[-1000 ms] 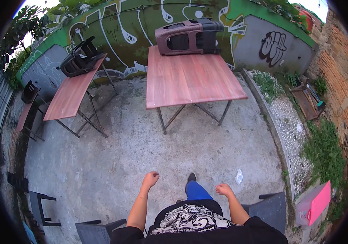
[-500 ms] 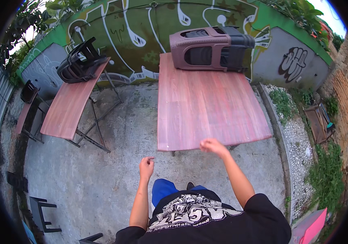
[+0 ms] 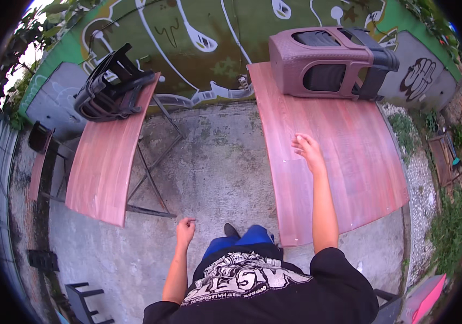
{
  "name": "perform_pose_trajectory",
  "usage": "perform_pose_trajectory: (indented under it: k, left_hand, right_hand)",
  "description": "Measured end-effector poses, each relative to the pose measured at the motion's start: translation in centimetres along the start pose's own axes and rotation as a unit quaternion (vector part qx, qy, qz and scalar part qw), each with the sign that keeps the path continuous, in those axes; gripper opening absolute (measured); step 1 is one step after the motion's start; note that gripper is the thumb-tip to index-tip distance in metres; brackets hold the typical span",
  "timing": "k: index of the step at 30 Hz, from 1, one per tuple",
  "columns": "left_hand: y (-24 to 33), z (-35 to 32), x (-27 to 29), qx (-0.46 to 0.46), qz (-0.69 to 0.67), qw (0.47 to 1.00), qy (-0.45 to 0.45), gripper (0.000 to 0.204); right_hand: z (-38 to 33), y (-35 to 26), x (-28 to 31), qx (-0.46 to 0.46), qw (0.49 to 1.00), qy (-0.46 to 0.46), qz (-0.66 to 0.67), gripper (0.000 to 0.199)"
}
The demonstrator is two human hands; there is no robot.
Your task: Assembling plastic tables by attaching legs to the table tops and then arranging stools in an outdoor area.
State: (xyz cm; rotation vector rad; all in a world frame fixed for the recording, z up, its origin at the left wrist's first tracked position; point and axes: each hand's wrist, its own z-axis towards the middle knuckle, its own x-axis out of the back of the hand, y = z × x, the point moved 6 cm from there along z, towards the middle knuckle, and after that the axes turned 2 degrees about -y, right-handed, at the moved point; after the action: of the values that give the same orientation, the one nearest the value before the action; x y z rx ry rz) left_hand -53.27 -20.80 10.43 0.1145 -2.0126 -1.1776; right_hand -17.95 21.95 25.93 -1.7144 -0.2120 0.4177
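- Head view shows the right hand (image 3: 309, 151) stretched out over the long reddish-brown wooden surface (image 3: 349, 162), low over its left half, maybe touching it; I cannot tell for sure.
- Its grip is loose, with the fingers a little spread and nothing held in them.
- The big brownish-purple plastic chair (image 3: 322, 62) lies on its side at the far end of that surface, with a dark grey chair (image 3: 379, 59) tucked against its right side.
- From the right hand the purple chair lies straight ahead and a bit to the right, well apart from the fingers.
- The chair's long side runs left to right, across the far end of the surface.
- The left hand (image 3: 185, 232) hangs down near the person's leg over the grey concrete floor (image 3: 214, 162), fingers curled in, holding nothing.
- The right hand is much nearer the purple chair than the left hand is.
- Off to the left stands a second reddish wooden surface (image 3: 106, 167) with a stack of black chairs (image 3: 109, 86) at its far end.
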Motion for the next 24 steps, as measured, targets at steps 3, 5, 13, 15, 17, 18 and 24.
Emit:
perform_pose_trajectory:
  k: [3, 5, 13, 15, 17, 18, 24]
  left_hand:
    - [1.1, 6.3, 4.0, -0.065, 0.068, 0.996, 0.003, 0.023]
    - [2.3, 10.9, 5.3, -0.089, 0.077, 0.993, -0.008, 0.023]
    - [17.6, 25.1, -1.2, -0.2, 0.007, 0.975, -0.098, 0.024]
    - [22.0, 28.3, -4.1, -0.214, 0.01, 0.969, -0.124, 0.023]
    - [26.2, 31.7, -6.7, -0.248, -0.014, 0.959, -0.134, 0.023]
    - [28.3, 33.4, -8.3, -0.256, -0.027, 0.956, -0.142, 0.024]
    - [42.6, 39.4, -14.2, -0.311, -0.051, 0.925, -0.21, 0.022]
  right_hand:
    - [3.1, -1.8, -2.1, 0.006, 0.999, 0.032, 0.003, 0.04]
    - [5.5, -3.2, -2.6, 0.017, 0.998, 0.058, -0.005, 0.041]
    - [18.0, -10.5, 0.5, 0.09, 0.986, 0.141, 0.024, 0.056]
    - [22.1, -11.7, 3.3, 0.103, 0.972, 0.191, 0.089, 0.068]
    - [26.7, -12.9, 5.9, 0.117, 0.965, 0.21, 0.104, 0.084]
    - [28.8, -12.9, 7.2, 0.08, 0.963, 0.223, 0.126, 0.088]
    - [35.0, -11.5, 7.5, 0.127, 0.918, 0.284, 0.247, 0.043]
